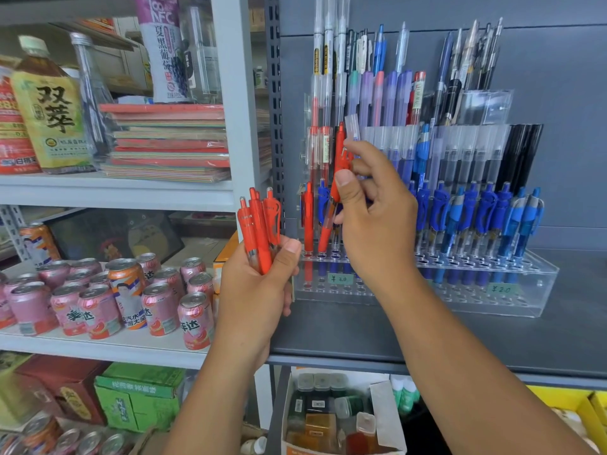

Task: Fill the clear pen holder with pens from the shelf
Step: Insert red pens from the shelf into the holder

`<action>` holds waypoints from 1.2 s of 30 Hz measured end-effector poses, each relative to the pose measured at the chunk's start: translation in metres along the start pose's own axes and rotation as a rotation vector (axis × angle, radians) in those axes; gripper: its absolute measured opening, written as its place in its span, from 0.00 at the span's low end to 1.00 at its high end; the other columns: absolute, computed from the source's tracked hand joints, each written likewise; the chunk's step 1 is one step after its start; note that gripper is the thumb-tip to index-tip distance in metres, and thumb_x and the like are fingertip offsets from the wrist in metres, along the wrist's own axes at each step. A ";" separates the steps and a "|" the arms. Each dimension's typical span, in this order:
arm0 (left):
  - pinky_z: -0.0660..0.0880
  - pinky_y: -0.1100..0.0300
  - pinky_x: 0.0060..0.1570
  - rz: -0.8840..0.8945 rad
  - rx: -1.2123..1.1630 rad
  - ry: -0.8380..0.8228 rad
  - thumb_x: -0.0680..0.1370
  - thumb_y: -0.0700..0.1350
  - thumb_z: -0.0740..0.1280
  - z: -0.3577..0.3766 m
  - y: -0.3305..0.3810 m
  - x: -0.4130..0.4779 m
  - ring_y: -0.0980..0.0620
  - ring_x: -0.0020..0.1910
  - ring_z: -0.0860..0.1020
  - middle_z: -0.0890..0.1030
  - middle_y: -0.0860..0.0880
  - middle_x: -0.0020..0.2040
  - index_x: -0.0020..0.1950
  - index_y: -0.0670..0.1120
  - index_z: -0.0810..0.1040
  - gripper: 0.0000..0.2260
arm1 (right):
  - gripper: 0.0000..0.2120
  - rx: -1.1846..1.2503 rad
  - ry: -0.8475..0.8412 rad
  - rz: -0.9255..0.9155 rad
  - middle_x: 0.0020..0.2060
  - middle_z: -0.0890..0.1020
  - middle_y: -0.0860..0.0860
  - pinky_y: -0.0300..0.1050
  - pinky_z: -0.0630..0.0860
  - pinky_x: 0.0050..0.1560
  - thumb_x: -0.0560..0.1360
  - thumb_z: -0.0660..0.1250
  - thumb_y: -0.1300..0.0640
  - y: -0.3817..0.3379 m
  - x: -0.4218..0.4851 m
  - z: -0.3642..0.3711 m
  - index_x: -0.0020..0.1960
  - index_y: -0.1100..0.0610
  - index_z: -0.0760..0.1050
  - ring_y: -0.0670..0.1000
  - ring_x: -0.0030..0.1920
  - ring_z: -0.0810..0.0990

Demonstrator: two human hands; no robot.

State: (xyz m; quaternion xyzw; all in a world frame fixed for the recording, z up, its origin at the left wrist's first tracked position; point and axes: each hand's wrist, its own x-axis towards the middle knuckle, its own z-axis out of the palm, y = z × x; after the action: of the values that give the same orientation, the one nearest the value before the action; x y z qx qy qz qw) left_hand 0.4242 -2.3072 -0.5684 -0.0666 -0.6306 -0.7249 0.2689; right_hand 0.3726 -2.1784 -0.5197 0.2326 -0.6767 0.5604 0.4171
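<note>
**Red pens in both hands at the clear holder**

At centre frame, in front of the clear pen holder (532,290) on the grey shelf (361,336): the right hand (377,221), thumb and fingers pinching a single red pen (341,146), tilted, lower end down at the holder's left-hand holes; seated or not, impossible to tell. Left of centre: the left hand (259,290), fingers curled round three red pens (259,224), clicker ends up. Standing in the holder's left end, an upright red pen (308,218); across its middle and right, blue pens (476,218) in rows. Lower left of frame: pink soda cans (98,307).
</note>
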 end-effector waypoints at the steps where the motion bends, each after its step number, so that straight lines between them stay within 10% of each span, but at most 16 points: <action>1: 0.67 0.59 0.21 -0.003 -0.001 0.000 0.79 0.45 0.69 0.000 0.000 0.000 0.51 0.23 0.67 0.77 0.51 0.31 0.45 0.47 0.76 0.04 | 0.15 -0.013 -0.001 -0.006 0.52 0.75 0.37 0.58 0.81 0.49 0.81 0.64 0.52 0.001 -0.001 0.000 0.68 0.45 0.73 0.50 0.53 0.81; 6: 0.67 0.59 0.22 0.000 0.002 0.002 0.79 0.45 0.69 -0.001 0.000 0.000 0.51 0.23 0.68 0.77 0.51 0.31 0.45 0.47 0.76 0.04 | 0.15 -0.062 -0.001 -0.059 0.50 0.74 0.37 0.55 0.81 0.46 0.81 0.64 0.54 0.004 0.000 0.001 0.67 0.49 0.74 0.47 0.49 0.79; 12: 0.67 0.58 0.21 -0.009 -0.009 -0.003 0.78 0.45 0.69 0.000 0.002 -0.001 0.51 0.23 0.68 0.77 0.51 0.30 0.44 0.48 0.76 0.05 | 0.13 -0.251 -0.094 -0.155 0.51 0.71 0.44 0.25 0.67 0.49 0.79 0.66 0.60 0.001 -0.004 0.003 0.63 0.56 0.77 0.37 0.42 0.71; 20: 0.66 0.59 0.21 0.003 -0.021 -0.015 0.78 0.46 0.69 -0.001 0.002 -0.002 0.51 0.23 0.67 0.75 0.47 0.31 0.47 0.46 0.76 0.04 | 0.14 -0.407 -0.131 -0.167 0.55 0.73 0.48 0.40 0.73 0.48 0.79 0.65 0.55 0.002 -0.009 0.001 0.64 0.56 0.76 0.41 0.49 0.70; 28: 0.58 0.61 0.21 0.009 -0.062 -0.021 0.80 0.35 0.57 0.000 0.003 -0.002 0.50 0.24 0.62 0.73 0.49 0.34 0.48 0.47 0.69 0.08 | 0.08 -0.232 -0.091 -0.223 0.46 0.75 0.43 0.33 0.70 0.45 0.78 0.64 0.59 -0.002 -0.015 0.002 0.55 0.56 0.80 0.36 0.40 0.72; 36: 0.68 0.57 0.23 0.064 -0.071 -0.127 0.81 0.47 0.62 0.001 0.006 -0.003 0.46 0.25 0.71 0.79 0.48 0.35 0.48 0.51 0.75 0.04 | 0.09 -0.139 -0.150 -0.210 0.45 0.79 0.44 0.34 0.72 0.47 0.79 0.63 0.56 -0.002 -0.018 0.004 0.51 0.55 0.82 0.42 0.45 0.77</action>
State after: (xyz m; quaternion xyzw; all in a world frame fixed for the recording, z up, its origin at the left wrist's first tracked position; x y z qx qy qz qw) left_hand 0.4295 -2.3055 -0.5648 -0.1420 -0.6178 -0.7322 0.2490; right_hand 0.3832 -2.1858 -0.5335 0.3135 -0.7152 0.4465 0.4369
